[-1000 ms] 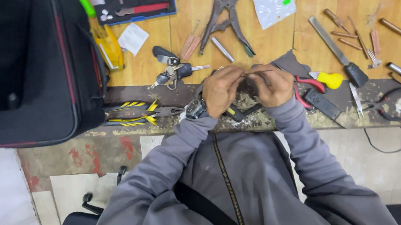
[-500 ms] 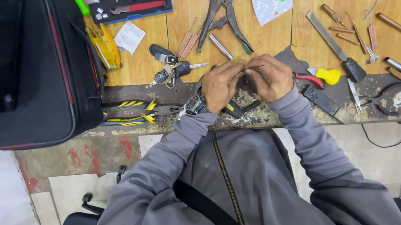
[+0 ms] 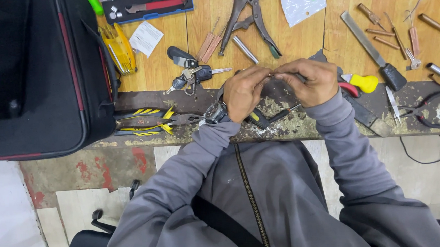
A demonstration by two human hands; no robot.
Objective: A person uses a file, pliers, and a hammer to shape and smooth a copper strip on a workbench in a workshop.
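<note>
Both hands meet over the front edge of the wooden workbench. My left hand and my right hand pinch a small thin metal piece between their fingertips; it is too small to tell what it is. A watch sits on my left wrist. Just under the hands lies a black-handled tool on the worn dark strip of the bench. A bunch of keys lies to the left of my left hand.
A black suitcase stands open at the left. Yellow-and-black pliers lie beside it. Large locking pliers, a file, a yellow-handled tool, copper pieces and a tool case lie on the bench.
My hands stayed together over the same spot on the bench edge; the fingertips have drawn apart slightly, and the small metal piece now shows between them.
</note>
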